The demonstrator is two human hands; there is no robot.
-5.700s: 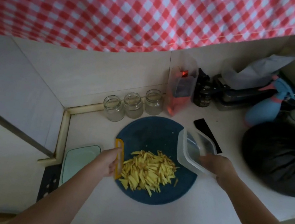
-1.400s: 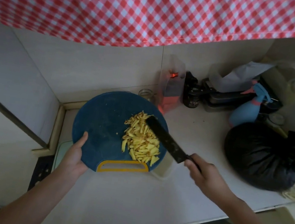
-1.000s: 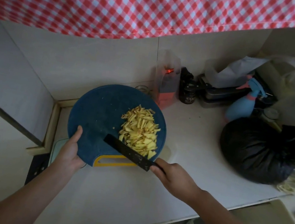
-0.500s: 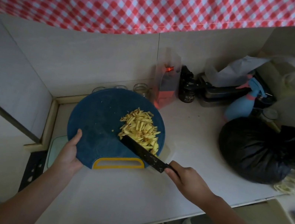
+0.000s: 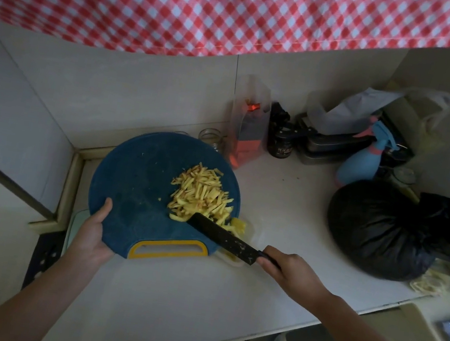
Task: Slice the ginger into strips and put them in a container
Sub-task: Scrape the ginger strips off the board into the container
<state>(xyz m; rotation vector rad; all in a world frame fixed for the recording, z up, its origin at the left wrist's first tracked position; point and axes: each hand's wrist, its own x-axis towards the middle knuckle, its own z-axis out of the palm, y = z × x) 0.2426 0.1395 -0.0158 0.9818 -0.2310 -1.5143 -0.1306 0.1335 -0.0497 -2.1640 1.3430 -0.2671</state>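
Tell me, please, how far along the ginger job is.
Slicing looks done: ginger strips lie cut on the blue cutting board. In hand: the left hand holds the board, the right hand sweeps strips with the black knife into the container. Left: most strips.

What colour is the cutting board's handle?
Yellow handle on a blue cutting board, seen in the head view.

A home kitchen: checked curtain (image 5: 186,0), countertop (image 5: 286,204), glass jars (image 5: 211,138), spray bottle (image 5: 360,166).

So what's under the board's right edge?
The clear container, a corner showing with a few ginger strips inside. The board and knife cover the rest, so its fill is hidden.
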